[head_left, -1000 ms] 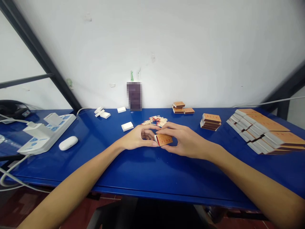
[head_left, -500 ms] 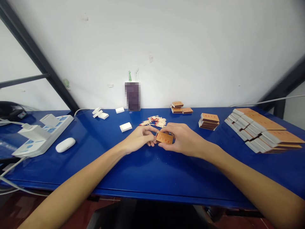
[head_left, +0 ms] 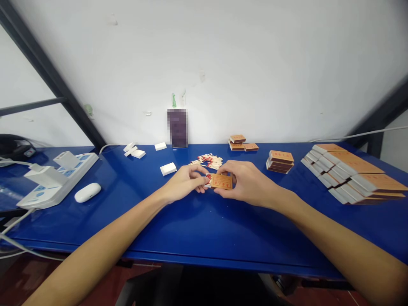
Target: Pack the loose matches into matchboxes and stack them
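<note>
An orange matchbox [head_left: 222,182] is held above the front middle of the blue table. My right hand [head_left: 248,180] is closed round its sleeve, thumb below and fingers above. At the left end its white inner tray [head_left: 208,180] sticks partly out, showing red-tipped matches. My left hand [head_left: 188,183] pinches that tray between thumb and fingers. Just behind the hands lies a loose heap of matches [head_left: 214,161] with red heads. A small white box [head_left: 168,168] rests left of the heap.
Stacked matchboxes [head_left: 280,157] stand right of my hands, with a big block of matchboxes [head_left: 353,170] farther right. More matchboxes [head_left: 236,147] and white boxes [head_left: 138,154] lie near the wall. At left are a power strip [head_left: 60,180] and a white rounded case [head_left: 87,193].
The inner tray has slid out leftward from the matchbox sleeve, so matches inside now show. Both hands keep nearly the same place.
</note>
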Demonstrator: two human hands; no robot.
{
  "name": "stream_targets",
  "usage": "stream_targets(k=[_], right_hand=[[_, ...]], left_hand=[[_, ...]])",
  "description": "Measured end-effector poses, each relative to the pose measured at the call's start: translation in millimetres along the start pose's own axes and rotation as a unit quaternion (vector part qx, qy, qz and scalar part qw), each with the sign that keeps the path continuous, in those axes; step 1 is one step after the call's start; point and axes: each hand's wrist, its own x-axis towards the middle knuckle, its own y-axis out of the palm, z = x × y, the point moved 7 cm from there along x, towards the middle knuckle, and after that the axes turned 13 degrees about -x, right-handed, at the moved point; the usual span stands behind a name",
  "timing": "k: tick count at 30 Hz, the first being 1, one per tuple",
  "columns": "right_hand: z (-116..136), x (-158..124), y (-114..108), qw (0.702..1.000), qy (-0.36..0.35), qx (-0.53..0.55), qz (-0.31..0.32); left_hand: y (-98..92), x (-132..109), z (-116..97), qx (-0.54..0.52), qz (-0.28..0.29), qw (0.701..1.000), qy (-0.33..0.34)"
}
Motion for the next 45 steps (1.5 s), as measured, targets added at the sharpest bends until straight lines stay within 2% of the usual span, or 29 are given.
stream_targets(k=[3,9,17,23,28,33,37,41,43,45], right_hand=[[3,0,1,1.000,-0.017,-0.012,0.000],[2,0,-1,1.000,-0.014,-0.011,-0.006],[4,-3,5,1.000,-0.021,-0.009,-0.004],[1,-2,0,0.999,-0.024,0.006,-0.045],[9,-4,-4,0.994,-0.076,0.043,-0.072],[14,-5,-6,0.989,-0.107,0.069,-0.079],[15,-5,-6,0.991,-0.104,0.054,-0.066],[9,-5,-4,0.997,-0.058,-0.041,-0.007],[-3,-6,-9,0.994,-0.019,-0.104,0.019],[-22,-8,-20,0.988,0.021,-0.150,0.032]], left_hand=[[1.4,0,0,0.034,0.000,0.999,0.011],[2.3,1,-3,0.016,0.011,1.000,0.017],[0.6,1,1,0.049,0.011,0.998,0.031],[3.6,1,-3,-0.007,0.057,0.998,0.033],[6.3,0,-4,-0.026,0.095,0.995,0.032],[9.5,-2,-6,0.006,0.106,0.993,0.045],[11.8,-5,-10,0.071,0.089,0.990,0.080],[8.5,-8,-16,0.211,0.047,0.966,0.139],[7.5,-10,-20,0.316,0.032,0.931,0.182],[10.2,-12,-22,0.415,0.043,0.881,0.222]])
